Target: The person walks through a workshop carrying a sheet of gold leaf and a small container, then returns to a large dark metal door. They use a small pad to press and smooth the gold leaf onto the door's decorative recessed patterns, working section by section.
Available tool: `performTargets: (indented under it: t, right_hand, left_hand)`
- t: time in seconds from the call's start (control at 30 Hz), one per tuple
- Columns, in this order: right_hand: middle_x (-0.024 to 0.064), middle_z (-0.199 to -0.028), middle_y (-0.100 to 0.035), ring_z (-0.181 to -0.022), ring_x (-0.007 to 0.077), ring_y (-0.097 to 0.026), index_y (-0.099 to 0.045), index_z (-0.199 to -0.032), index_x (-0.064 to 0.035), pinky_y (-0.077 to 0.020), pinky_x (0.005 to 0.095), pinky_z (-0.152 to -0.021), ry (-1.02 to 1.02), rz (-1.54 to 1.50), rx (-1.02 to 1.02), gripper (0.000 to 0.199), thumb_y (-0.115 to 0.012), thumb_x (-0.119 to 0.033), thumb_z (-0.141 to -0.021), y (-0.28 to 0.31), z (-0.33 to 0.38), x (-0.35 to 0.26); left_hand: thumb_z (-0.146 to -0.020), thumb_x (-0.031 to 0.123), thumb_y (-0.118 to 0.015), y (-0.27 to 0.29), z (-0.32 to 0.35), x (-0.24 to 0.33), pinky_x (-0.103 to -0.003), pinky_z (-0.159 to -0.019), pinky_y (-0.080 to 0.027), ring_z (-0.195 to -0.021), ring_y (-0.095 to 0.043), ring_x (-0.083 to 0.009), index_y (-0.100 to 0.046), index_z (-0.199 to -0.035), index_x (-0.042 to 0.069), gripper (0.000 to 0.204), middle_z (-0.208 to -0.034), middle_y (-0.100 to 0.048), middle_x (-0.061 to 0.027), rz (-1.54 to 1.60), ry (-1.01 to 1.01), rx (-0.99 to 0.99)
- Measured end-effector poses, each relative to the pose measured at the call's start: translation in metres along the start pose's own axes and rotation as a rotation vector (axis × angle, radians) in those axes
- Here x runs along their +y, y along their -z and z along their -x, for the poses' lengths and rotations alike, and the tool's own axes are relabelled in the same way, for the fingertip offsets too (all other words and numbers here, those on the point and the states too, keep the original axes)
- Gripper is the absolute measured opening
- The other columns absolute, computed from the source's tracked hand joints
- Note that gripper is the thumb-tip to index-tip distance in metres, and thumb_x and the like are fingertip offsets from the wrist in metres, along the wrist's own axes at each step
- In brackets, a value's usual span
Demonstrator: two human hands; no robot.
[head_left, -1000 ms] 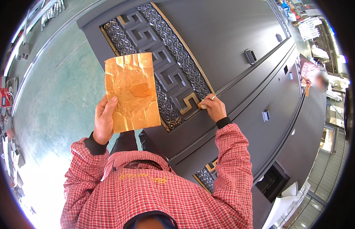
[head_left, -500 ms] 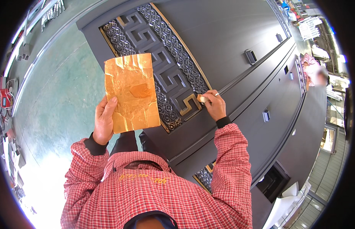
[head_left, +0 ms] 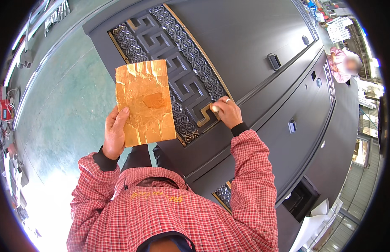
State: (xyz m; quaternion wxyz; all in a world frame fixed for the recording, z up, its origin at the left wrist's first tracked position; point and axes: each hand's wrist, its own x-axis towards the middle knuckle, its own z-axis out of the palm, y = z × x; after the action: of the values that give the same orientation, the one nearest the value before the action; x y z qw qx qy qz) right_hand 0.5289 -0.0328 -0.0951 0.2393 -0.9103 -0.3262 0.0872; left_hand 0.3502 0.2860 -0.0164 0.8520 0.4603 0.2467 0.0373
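Observation:
My left hand (head_left: 115, 130) holds a gold-coated cardboard sheet (head_left: 140, 124) by its lower left edge, thumb on top. A darker wet-looking patch of gold lies on the sheet. My right hand (head_left: 227, 113) pinches a small pale piece with a brownish tip (head_left: 215, 108); its kind is partly hidden by my fingers. Its tip is at the raised key-pattern fretwork (head_left: 205, 114) of a dark grey door panel, where the near end is gold-coloured. Rows of dark rosette scrollwork (head_left: 191, 50) with thin gold edging flank the fretwork.
The large dark grey door (head_left: 237, 42) lies flat before me, with box-shaped fittings (head_left: 274, 61) standing up from it. Beyond, another person (head_left: 341, 65) in pink bends at the far right. Green floor (head_left: 65, 109) spreads to the left. White sheeting (head_left: 312, 224) lies at lower right.
My right hand has shifted slightly left along the fretwork with the pale piece. My left hand and the cardboard stay nearly still. The other person has moved a little.

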Motion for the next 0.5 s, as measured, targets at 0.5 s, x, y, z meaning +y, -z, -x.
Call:
performTargets:
  t: [0.5]
  right_hand:
    - [0.0039,-0.086,-0.057,-0.074,0.0254,-0.059,-0.063,-0.085,-0.0111,-0.0493,0.0348,-0.064,-0.019,0.059,-0.034,0.016,-0.056,-0.001,-0.075,0.018,0.018,0.008]
  left_hand:
    - [-0.097,0.018,-0.044,0.008,-0.001,-0.002,-0.028,-0.086,-0.045,-0.101,-0.056,-0.0132,-0.047,-0.124,-0.003,0.035,-0.116,-0.058,-0.007,-0.008,-0.03,-0.025]
